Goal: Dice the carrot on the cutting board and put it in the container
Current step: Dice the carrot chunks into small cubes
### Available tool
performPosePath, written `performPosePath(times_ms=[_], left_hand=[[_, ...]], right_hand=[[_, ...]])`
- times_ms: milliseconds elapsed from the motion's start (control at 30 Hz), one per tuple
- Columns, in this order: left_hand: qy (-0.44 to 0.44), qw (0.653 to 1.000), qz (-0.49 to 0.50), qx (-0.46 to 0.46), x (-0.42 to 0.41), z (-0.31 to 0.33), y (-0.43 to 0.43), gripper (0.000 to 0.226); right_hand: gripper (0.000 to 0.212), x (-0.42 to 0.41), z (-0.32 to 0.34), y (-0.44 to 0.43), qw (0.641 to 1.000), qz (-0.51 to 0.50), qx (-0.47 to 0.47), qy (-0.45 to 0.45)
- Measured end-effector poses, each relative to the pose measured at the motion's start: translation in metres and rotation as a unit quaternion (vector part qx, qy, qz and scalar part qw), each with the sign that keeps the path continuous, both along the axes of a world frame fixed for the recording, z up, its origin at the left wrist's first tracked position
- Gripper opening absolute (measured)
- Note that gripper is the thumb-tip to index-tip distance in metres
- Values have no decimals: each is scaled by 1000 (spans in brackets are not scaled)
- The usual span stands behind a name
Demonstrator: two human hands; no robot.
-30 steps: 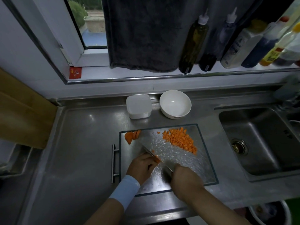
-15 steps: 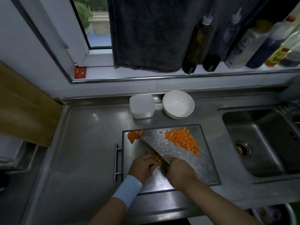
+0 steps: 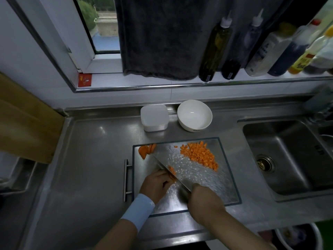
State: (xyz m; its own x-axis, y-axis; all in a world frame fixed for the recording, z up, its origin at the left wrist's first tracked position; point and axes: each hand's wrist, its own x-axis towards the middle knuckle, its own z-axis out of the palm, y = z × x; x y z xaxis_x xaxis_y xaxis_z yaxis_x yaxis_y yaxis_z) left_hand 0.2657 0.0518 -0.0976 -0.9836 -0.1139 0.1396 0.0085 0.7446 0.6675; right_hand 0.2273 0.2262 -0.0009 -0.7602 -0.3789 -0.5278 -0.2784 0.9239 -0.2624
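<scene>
On the bench (image 3: pixel 90 168), one cutting board (image 3: pixel 225 188) carries the work. The right hand (image 3: pixel 204 202) grips the one knife (image 3: pixel 166 167) by its handle. The left hand (image 3: pixel 156 184), fingers curled, pins a carrot piece (image 3: pixel 172 171) against the blade. One pile of dice (image 3: pixel 200 156) lies far right, a few slices (image 3: pixel 146 150) far left. One container (image 3: pixel 154 117) and one bowl (image 3: pixel 194 115) stand beyond, side by side.

Left hand (image 3: pixel 158 184) curled, fingertips pinning carrot (image 3: pixel 172 171), right hand (image 3: pixel 205 202) clenched round knife (image 3: pixel 162 165), forearms converging

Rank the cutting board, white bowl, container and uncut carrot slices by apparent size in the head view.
1. cutting board
2. white bowl
3. container, nearly bowl-sized, so unsure
4. carrot slices
</scene>
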Motion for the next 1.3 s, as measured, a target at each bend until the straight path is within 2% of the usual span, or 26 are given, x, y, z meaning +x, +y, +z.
performPosePath(times_ms=[333,600,867,1000,1167,1300], left_hand=[[-1,1000,14,-2,4,-4,2,14],[34,999,22,4,8,-14,4,13],[38,998,34,32,8,-16,2,12],[29,998,38,36,9,-13,2,15],[29,999,38,16,8,-9,2,16],[37,998,33,26,8,-10,2,17]], right_hand=[[23,-16,-37,-29,999,-23,-11,-22],[25,-15,-33,-30,1000,-11,-22,-14],[17,-3,-19,3,999,-30,-35,-28],[22,0,-15,0,999,-44,-27,-2],[17,6,-9,-5,999,-25,10,24],[18,6,-6,-7,999,-35,15,13]])
